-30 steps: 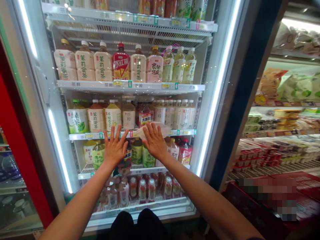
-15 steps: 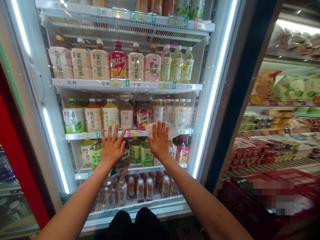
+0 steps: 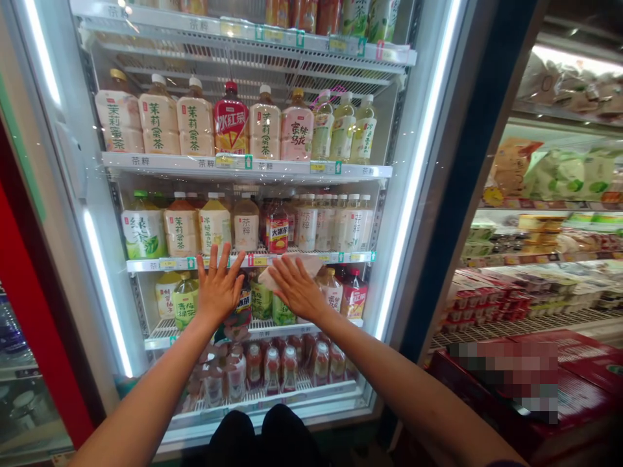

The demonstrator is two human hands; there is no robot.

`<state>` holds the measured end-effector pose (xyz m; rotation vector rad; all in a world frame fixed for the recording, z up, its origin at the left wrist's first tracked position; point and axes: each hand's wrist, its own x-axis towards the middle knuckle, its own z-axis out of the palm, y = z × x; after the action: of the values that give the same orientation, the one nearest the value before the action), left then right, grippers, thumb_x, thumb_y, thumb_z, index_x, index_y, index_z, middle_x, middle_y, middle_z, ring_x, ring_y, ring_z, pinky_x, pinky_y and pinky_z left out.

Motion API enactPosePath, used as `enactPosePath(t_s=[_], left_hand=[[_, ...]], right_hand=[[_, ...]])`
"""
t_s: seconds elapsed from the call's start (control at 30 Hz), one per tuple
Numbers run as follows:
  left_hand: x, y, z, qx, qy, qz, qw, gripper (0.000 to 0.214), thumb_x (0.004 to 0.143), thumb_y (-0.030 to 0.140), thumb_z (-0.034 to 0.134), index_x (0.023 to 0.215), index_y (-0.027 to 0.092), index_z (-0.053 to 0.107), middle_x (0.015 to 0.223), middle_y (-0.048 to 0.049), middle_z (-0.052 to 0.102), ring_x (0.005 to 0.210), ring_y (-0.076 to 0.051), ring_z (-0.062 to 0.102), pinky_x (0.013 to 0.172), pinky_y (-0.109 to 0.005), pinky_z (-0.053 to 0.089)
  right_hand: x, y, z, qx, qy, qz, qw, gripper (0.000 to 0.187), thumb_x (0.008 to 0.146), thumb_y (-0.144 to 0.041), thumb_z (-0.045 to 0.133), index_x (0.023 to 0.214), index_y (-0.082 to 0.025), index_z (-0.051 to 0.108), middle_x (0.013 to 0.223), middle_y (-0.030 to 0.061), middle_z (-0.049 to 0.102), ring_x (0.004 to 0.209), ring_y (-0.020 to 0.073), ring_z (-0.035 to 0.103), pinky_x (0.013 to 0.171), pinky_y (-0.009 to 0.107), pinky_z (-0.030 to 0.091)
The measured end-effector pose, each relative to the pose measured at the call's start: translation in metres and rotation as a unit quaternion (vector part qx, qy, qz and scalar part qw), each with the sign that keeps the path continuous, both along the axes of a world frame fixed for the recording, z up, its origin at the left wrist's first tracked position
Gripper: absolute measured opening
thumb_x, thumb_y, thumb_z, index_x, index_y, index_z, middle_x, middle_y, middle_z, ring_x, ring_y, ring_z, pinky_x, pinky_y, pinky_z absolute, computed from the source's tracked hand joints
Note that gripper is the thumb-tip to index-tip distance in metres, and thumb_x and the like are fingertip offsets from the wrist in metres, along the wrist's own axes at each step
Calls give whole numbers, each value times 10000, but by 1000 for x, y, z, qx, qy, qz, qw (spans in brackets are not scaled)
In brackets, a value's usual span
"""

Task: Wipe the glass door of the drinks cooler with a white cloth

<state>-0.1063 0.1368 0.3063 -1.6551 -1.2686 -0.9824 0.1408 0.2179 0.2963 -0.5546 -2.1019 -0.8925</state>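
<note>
My left hand (image 3: 220, 285) lies flat against the glass door (image 3: 243, 178) of a lit drinks fridge, fingers spread, with nothing in it. My right hand (image 3: 298, 285) holds a white cloth (image 3: 311, 264) flat against the same glass under its outstretched fingers and palm. The cloth sticks out on both sides of the fingers; whether it is paper or fabric, I cannot tell. Behind the glass, level with my fingertips, are a shelf edge (image 3: 170, 264) with price tags and a bottle with a red label (image 3: 278, 230). My forearms partly cover the lower bottles.
Several rows of tea bottles (image 3: 195, 123) stand on wire shelves inside. A bright light strip (image 3: 418, 168) runs down the fridge's right side. On the right are an open chilled shelf (image 3: 549, 201) with packaged food and red boxes (image 3: 574, 383). My dark-clothed knees (image 3: 257, 434) show below.
My right hand has slid left and slightly down across the glass, turning its fingers leftward, and the white cloth has moved with it. My left hand stays in place.
</note>
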Motion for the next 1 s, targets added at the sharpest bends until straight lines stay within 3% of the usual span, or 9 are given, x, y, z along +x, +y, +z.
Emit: enactPosePath(t_s=[0.07,0.1,0.2,0.27,0.47,0.53,0.67,0.9,1.0], left_hand=[[1,-1,1,1,6,1,1000,700,982,333,486,1598,371,158,1704,-7,48,1583,-286,-32,1281,-637,-17],[1,-2,1,1,9,2,1000,700,983,331,487,1599,366,159,1705,-13,50,1583,-287,-35,1279,-637,-18],[-1,-6,2,-2,23,1,1000,701,985,327,492,1602,347,160,1705,-28,63,1584,-291,-32,1278,-629,-10],[-6,-10,2,-3,32,-2,999,707,984,328,499,1604,338,158,1705,-34,85,1585,-288,-21,1280,-617,-10],[-39,-24,3,4,39,8,999,724,974,327,529,1602,336,169,1704,-40,95,1586,-296,-11,1279,-612,-23],[-52,-27,5,6,35,16,999,729,973,323,530,1602,342,163,1706,-40,86,1585,-303,-8,1277,-622,-17],[-72,-31,6,13,23,28,999,732,972,326,527,1600,357,151,1707,-34,70,1584,-313,1,1274,-633,-21],[-94,-39,5,15,8,41,999,705,978,326,513,1597,352,177,1706,-38,84,1584,-309,22,1276,-628,-13],[-100,-43,4,16,4,48,999,702,979,325,513,1596,355,178,1706,-40,83,1584,-312,23,1274,-637,-1]], right_hand=[[-4,-2,1,7,-43,15,999,691,1029,-439,451,1631,-329,131,1713,-49,134,1586,180,138,1301,420,215],[-6,-2,5,6,-36,10,999,689,1034,-431,439,1634,-306,124,1715,-30,121,1590,191,119,1306,441,196],[-17,0,27,-14,54,-35,998,739,1050,-361,372,1633,-135,-22,1709,126,-33,1588,312,-47,1278,643,81],[-27,-2,35,-16,70,-46,996,766,1049,-345,365,1617,-72,-71,1691,182,-88,1571,360,-110,1249,705,56],[-50,-16,32,33,-130,39,990,712,1022,-438,477,1633,-244,165,1699,-5,198,1592,183,82,1319,422,174],[-56,-16,47,36,-133,42,990,692,1036,-432,440,1631,-201,173,1702,32,178,1594,218,58,1319,467,152],[-74,-14,79,18,-38,7,999,701,1056,-414,367,1635,-139,83,1710,98,63,1587,295,-53,1297,595,92],[-105,-23,67,63,-187,68,978,692,1047,-434,402,1629,-154,156,1709,65,154,1594,244,48,1318,485,126],[-116,-26,80,44,-100,44,993,684,1048,-425,392,1632,-158,154,1713,76,130,1594,269,13,1311,534,105]])
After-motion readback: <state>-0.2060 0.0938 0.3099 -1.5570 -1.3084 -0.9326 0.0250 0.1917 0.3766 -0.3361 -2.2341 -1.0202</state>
